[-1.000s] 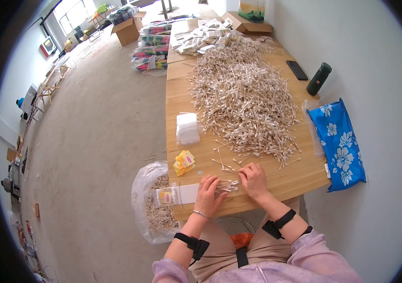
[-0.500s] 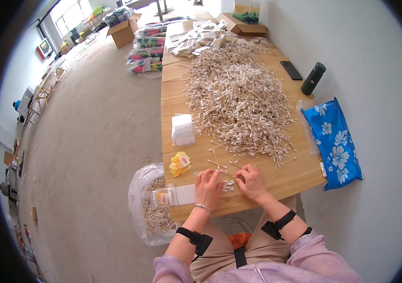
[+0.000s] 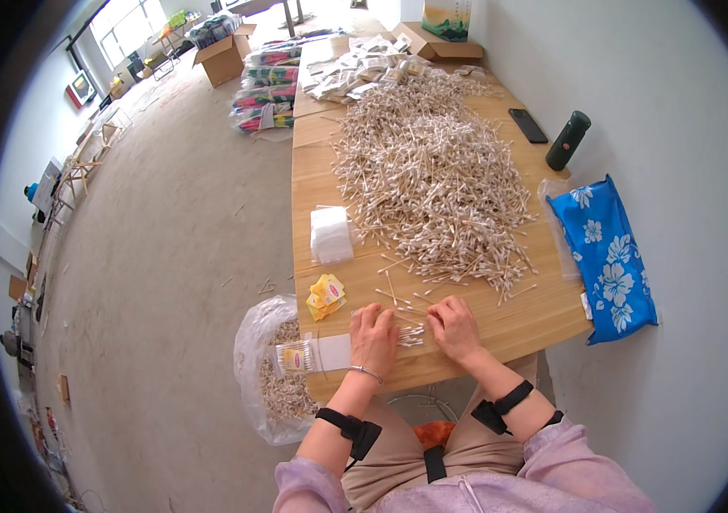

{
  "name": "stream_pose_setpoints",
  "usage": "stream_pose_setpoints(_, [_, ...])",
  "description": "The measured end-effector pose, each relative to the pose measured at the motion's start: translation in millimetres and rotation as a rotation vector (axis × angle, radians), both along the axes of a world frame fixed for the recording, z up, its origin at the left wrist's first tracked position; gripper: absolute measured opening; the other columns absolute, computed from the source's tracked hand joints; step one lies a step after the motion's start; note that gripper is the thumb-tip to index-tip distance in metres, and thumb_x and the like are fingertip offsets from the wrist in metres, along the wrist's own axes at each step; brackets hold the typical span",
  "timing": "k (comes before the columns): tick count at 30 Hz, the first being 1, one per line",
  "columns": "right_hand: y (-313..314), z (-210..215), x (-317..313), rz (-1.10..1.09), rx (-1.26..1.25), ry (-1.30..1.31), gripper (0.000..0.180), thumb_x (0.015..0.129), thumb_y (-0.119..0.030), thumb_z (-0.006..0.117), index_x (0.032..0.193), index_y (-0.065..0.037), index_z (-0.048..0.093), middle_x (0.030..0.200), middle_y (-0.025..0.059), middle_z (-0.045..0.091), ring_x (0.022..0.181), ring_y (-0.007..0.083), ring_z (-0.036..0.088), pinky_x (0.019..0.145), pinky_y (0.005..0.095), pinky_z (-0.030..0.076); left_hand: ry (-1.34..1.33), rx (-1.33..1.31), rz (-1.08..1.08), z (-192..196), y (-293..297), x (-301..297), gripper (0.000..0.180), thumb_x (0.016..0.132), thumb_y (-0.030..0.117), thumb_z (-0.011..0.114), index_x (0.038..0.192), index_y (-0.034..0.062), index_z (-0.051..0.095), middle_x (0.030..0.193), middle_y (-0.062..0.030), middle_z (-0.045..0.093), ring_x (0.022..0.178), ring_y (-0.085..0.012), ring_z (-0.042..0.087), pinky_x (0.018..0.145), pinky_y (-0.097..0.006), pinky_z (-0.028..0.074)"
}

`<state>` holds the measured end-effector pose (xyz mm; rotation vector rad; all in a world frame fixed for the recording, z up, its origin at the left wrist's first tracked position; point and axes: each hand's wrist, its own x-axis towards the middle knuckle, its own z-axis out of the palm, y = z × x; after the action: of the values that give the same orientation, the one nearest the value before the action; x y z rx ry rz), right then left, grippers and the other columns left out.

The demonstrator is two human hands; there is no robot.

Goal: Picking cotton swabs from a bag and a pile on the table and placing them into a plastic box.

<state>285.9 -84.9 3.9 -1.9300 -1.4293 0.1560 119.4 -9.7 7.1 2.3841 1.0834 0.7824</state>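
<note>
My left hand lies palm down near the table's front edge, its fingers bent over a small row of cotton swabs whose white tips stick out to the right. Beneath that hand, a white strip runs left to a clear packet of cotton swabs with a yellow card inside. My right hand is on the tabletop just right of the row, fingertips pinched together; whatever is between them is hidden. A few loose cotton swabs lie beyond both hands.
A large heap of cotton swabs covers the table's middle. Yellow cards and clear bags lie along the left side. A phone, a dark bottle and a blue floral package are at right. A swab-filled plastic bag stands below.
My left hand has shifted slightly left and its fingers have drawn back from the right hand. The right hand has stayed nearly in place, its fingers a little more curled.
</note>
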Motion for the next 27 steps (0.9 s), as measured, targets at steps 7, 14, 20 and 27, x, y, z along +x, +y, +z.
stream_pose_setpoints(7, [2,-4,4,0.032,-0.038,0.015,0.007,0.077,-0.008,0.066,0.084,-0.005,0.063,0.090,0.0108,0.056,0.088,0.0295,0.054,0.080,0.0386,0.046,-0.065,-0.060,0.018,-1,5,-8,0.016,0.079,0.007,0.067,0.095,0.0046,0.064,0.110,-0.0160,0.056,0.107,-0.0345,0.050,0.093,-0.042,0.042])
stream_pose_setpoints(14, [3,13,-12,0.047,0.013,0.181,0.004,0.079,-0.007,0.064,0.081,-0.005,0.061,0.084,0.0107,0.058,0.085,0.0309,0.055,0.076,0.0390,0.045,-0.347,-0.323,0.103,13,1,4,0.014,0.086,0.009,0.064,0.099,0.0030,0.067,0.090,-0.0098,0.066,0.083,-0.0187,0.062,0.074,-0.031,0.050])
stream_pose_setpoints(20, [6,27,-25,0.098,-0.049,0.547,0.007,0.078,-0.007,0.065,0.085,-0.006,0.065,0.081,0.0109,0.058,0.083,0.0307,0.056,0.074,0.0390,0.046,-0.567,-0.688,0.135,2,5,-14,0.018,0.089,0.012,0.064,0.104,0.0025,0.068,0.079,-0.0057,0.068,0.069,-0.0083,0.063,0.062,-0.022,0.049])
stream_pose_setpoints(27, [11,8,1,0.005,0.042,0.042,0.010,0.077,-0.009,0.067,0.087,-0.008,0.068,0.087,0.0069,0.058,0.087,0.0264,0.055,0.079,0.0378,0.046,-0.757,-0.637,0.397,29,3,-113,0.017,0.088,0.007,0.065,0.102,-0.0011,0.067,0.085,-0.0052,0.067,0.073,-0.0101,0.062,0.067,-0.022,0.052])
